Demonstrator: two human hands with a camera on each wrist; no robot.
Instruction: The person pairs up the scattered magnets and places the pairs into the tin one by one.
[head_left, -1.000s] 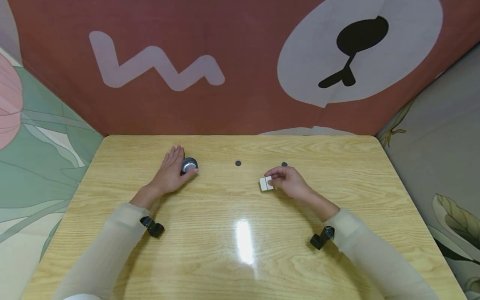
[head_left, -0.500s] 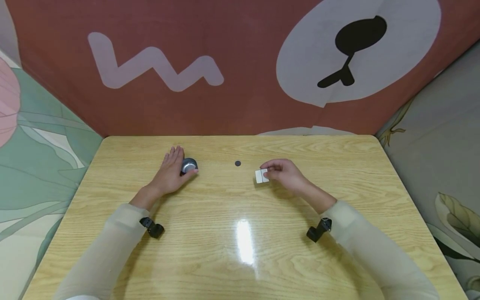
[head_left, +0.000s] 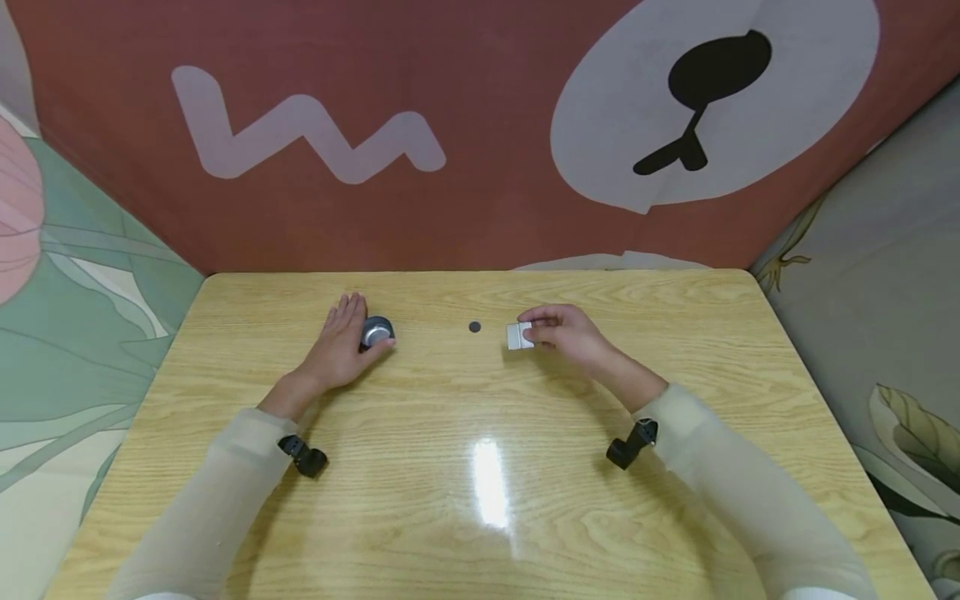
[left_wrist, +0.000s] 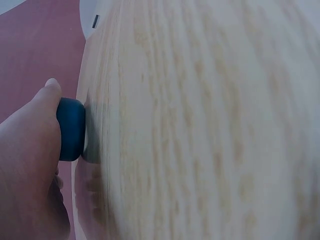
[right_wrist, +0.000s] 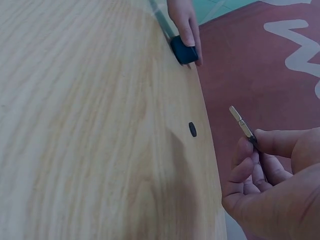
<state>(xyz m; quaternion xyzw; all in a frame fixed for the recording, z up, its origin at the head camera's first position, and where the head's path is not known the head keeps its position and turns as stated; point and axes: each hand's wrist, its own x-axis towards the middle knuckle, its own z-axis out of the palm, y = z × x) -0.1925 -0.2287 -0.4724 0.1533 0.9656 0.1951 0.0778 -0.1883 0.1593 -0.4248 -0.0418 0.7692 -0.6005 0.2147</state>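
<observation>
My left hand (head_left: pixel 339 348) lies by the table's far left with its fingers straight. Its thumb rests against a dark blue rounded case with a round silver top (head_left: pixel 377 332), tucked between thumb and forefinger. That case (left_wrist: pixel 72 129) shows its dark side in the left wrist view. Over the far side of the table, my right hand (head_left: pixel 573 337) pinches a small silvery two-part plate, like a hinge (head_left: pixel 515 337), between thumb and fingers. Seen edge-on in the right wrist view, the plate (right_wrist: pixel 240 119) is thin, with a seam across it; its near end is hidden by fingertips.
A small black disc (head_left: pixel 475 327) lies on the wooden table (head_left: pixel 405 467) between the hands. The red patterned wall (head_left: pixel 495 217) stands right behind the table's far edge. Cloth-like printed walls (head_left: pixel 97 317) flank both sides.
My right hand has moved away from me and slightly left with the silvery plate, which has tilted. A second black disc behind it is now covered. The left hand has stayed put.
</observation>
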